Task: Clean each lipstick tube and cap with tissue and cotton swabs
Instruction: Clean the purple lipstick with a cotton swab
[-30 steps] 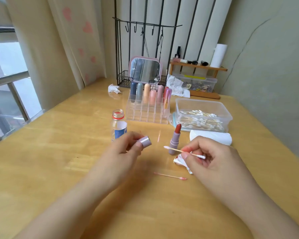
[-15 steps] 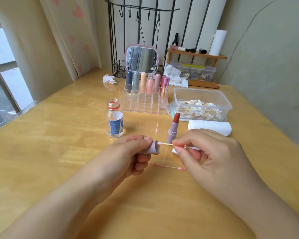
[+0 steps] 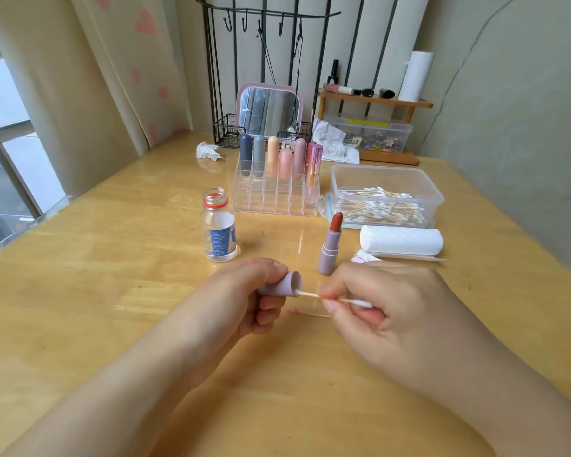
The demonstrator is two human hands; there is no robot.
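On the wooden table (image 3: 112, 324), near its front edge, the left hand (image 3: 244, 301) grips a lilac plastic cap (image 3: 282, 285); the right hand (image 3: 386, 311) pinches a wooden cotton swab (image 3: 330, 298) entering it. The uncapped lilac lipstick tube (image 3: 330, 249) stands just behind; six capped tubes in the clear organiser (image 3: 274, 199) probably await cleaning.

The near part of the wooden table (image 3: 80, 324) is open on the left side and in front of both forearms. Behind the hands a row of things stands in the way: the small glass bottle (image 3: 220, 230), the uncapped lipstick (image 3: 331, 245) and the tissue roll (image 3: 401, 239). Between bottle and lipstick a gap stays free. Further back, the clear organizer (image 3: 276, 196) and the cotton swab box (image 3: 384, 196) block the reach. A used swab (image 3: 307, 313) lies under the hands
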